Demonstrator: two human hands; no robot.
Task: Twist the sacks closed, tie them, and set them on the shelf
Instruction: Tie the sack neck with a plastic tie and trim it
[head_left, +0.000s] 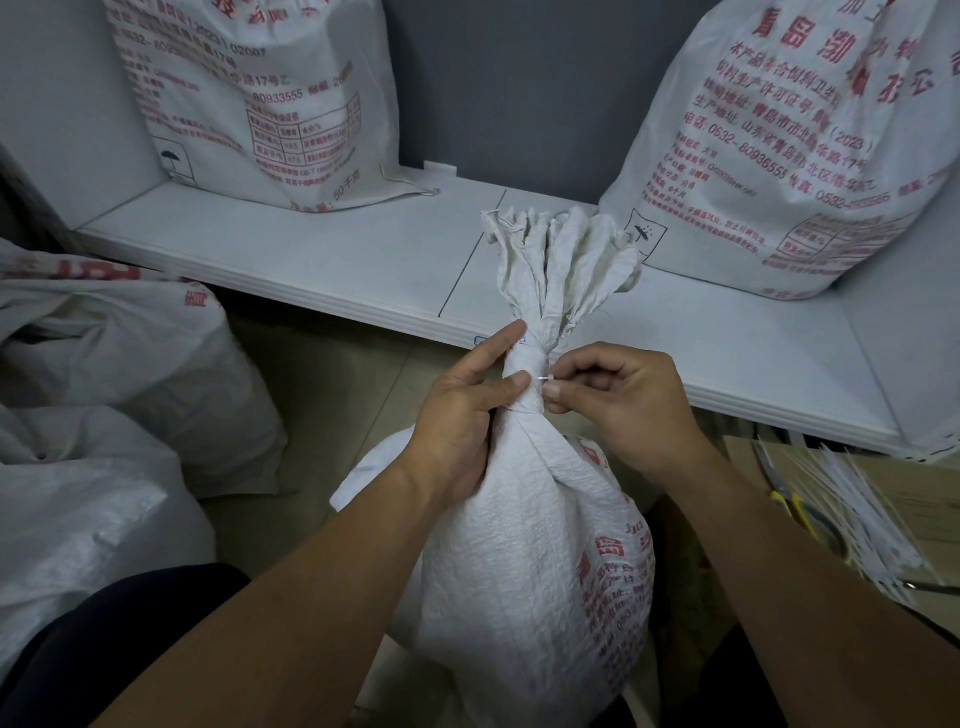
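Both hands work at the neck of a white woven sack (524, 551) standing on the floor in front of the person. The left hand (462, 415) is clenched around the twisted neck (524, 384), thumb pressed to its front, while the right hand (618, 405) pinches the end of a thin white tie (544, 379) between thumb and forefinger, right against the neck. The sack stands upright, its long axis vertical, the gathered mouth (561, 254) fanning out above the grip and pointing toward the white shelf (332, 260) beyond.

Twisting appears finished on this sack; tying looks under way, and the lift to the shelf remains. Two filled sacks, one at left (249, 104) and one at right (789, 156), already sit on the shelf. More sacks (114, 374) lie on the floor at left, apparently awaiting their turn. A bundle of spare ties (857, 514) lies at right.
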